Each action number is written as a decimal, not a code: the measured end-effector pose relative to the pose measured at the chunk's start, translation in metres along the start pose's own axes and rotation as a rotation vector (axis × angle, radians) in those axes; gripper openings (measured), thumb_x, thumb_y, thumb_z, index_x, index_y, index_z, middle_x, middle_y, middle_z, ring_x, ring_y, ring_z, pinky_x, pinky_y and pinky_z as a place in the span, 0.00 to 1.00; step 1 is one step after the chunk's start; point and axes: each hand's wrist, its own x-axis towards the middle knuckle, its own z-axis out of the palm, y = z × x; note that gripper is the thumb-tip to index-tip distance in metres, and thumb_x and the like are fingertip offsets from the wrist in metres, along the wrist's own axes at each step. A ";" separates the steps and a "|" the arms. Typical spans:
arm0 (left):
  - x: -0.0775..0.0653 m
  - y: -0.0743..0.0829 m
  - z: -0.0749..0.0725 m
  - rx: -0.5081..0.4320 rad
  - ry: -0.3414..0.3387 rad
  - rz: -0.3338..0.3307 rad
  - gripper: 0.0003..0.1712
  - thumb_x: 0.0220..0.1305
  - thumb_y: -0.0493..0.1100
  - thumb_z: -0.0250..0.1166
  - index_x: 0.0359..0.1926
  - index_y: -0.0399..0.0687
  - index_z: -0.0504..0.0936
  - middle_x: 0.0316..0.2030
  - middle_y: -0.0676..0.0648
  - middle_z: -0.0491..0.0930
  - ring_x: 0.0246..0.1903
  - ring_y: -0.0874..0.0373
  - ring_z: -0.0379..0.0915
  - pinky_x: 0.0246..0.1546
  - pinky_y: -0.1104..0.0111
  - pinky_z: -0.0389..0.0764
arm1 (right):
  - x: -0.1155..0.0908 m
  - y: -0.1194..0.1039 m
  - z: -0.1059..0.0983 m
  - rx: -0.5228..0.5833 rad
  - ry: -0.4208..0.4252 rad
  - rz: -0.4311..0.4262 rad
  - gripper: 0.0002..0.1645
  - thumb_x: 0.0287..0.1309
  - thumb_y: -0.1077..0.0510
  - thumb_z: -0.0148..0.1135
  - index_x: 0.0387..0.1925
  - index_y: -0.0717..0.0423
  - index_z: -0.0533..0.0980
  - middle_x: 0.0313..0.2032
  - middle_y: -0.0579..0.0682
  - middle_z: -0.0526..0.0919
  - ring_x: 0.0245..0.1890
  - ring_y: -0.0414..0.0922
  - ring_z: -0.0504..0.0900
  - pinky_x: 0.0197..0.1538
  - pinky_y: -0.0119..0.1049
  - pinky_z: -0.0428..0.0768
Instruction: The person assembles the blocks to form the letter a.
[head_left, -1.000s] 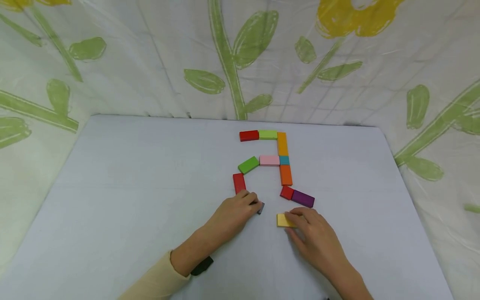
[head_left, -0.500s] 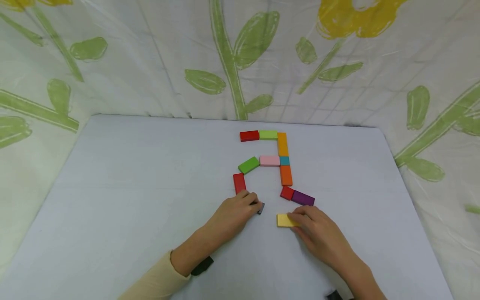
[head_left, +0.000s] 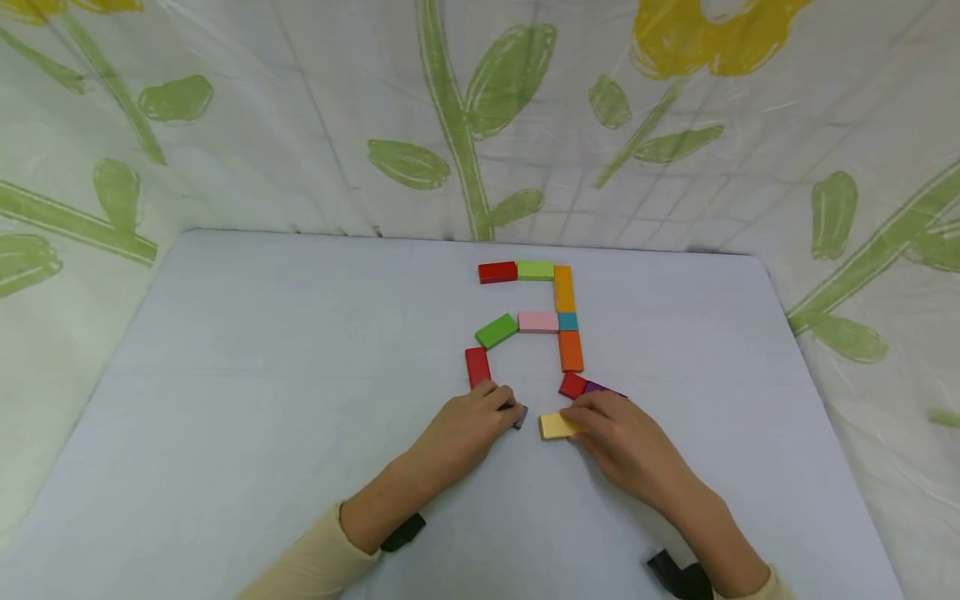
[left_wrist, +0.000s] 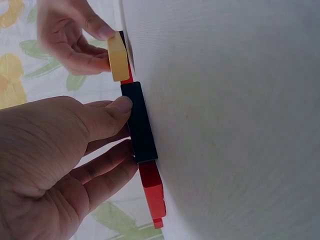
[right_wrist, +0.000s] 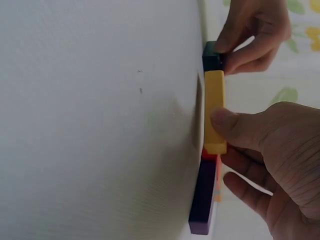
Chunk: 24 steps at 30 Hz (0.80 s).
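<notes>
In the head view my left hand (head_left: 468, 429) pinches a dark grey block, only one end of which shows there. The left wrist view shows more of this dark block (left_wrist: 140, 125), with the thumb on its face and a red block (left_wrist: 152, 187) at its end. My right hand (head_left: 630, 446) holds a yellow block (head_left: 553, 426) between thumb and fingers, its left end a short gap from the dark block. In the right wrist view a purple block (right_wrist: 201, 197) stands behind the yellow one, beside a small red block (head_left: 573, 385).
Green (head_left: 497, 331), pink (head_left: 537, 322), teal (head_left: 567, 322) and orange (head_left: 571, 351) blocks continue the line on the white table (head_left: 262, 375). Farther back are amber (head_left: 564, 288), lime (head_left: 535, 270) and red (head_left: 497, 272) blocks. A flower-patterned sheet (head_left: 300, 108) hangs behind the table.
My right hand has carried the yellow block left and slightly away from me, closer to the dark block, and now covers part of the purple block. My left hand stays put.
</notes>
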 end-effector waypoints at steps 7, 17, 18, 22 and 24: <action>0.000 0.001 0.001 0.009 0.004 0.002 0.23 0.65 0.43 0.76 0.61 0.52 0.87 0.53 0.52 0.85 0.53 0.59 0.79 0.50 0.75 0.88 | 0.010 0.004 -0.004 0.000 -0.032 -0.041 0.23 0.50 0.62 0.84 0.50 0.51 0.87 0.47 0.47 0.87 0.49 0.45 0.85 0.53 0.42 0.89; -0.001 0.001 0.001 0.043 0.039 0.027 0.23 0.64 0.43 0.77 0.60 0.52 0.87 0.52 0.51 0.85 0.51 0.59 0.79 0.48 0.75 0.88 | 0.019 0.006 -0.002 0.007 -0.078 -0.086 0.22 0.53 0.63 0.82 0.51 0.51 0.87 0.48 0.45 0.87 0.50 0.44 0.85 0.55 0.40 0.89; -0.001 0.000 0.001 0.043 0.044 0.028 0.23 0.64 0.43 0.77 0.60 0.52 0.87 0.52 0.51 0.85 0.51 0.59 0.79 0.48 0.75 0.88 | 0.020 0.006 -0.001 0.005 -0.078 -0.095 0.22 0.54 0.62 0.82 0.51 0.51 0.87 0.48 0.45 0.87 0.50 0.44 0.85 0.55 0.40 0.88; -0.001 0.000 0.002 0.039 0.051 0.029 0.22 0.64 0.42 0.77 0.60 0.52 0.87 0.51 0.51 0.85 0.50 0.59 0.79 0.47 0.75 0.88 | 0.022 0.007 0.001 -0.002 -0.066 -0.132 0.20 0.56 0.62 0.81 0.51 0.51 0.87 0.47 0.45 0.86 0.49 0.43 0.84 0.54 0.40 0.87; -0.001 0.001 0.002 0.034 0.050 0.028 0.22 0.65 0.42 0.76 0.60 0.52 0.87 0.52 0.51 0.85 0.51 0.59 0.79 0.47 0.75 0.88 | 0.023 0.008 0.001 -0.004 -0.060 -0.145 0.19 0.56 0.62 0.80 0.50 0.51 0.86 0.46 0.45 0.86 0.49 0.43 0.83 0.54 0.39 0.87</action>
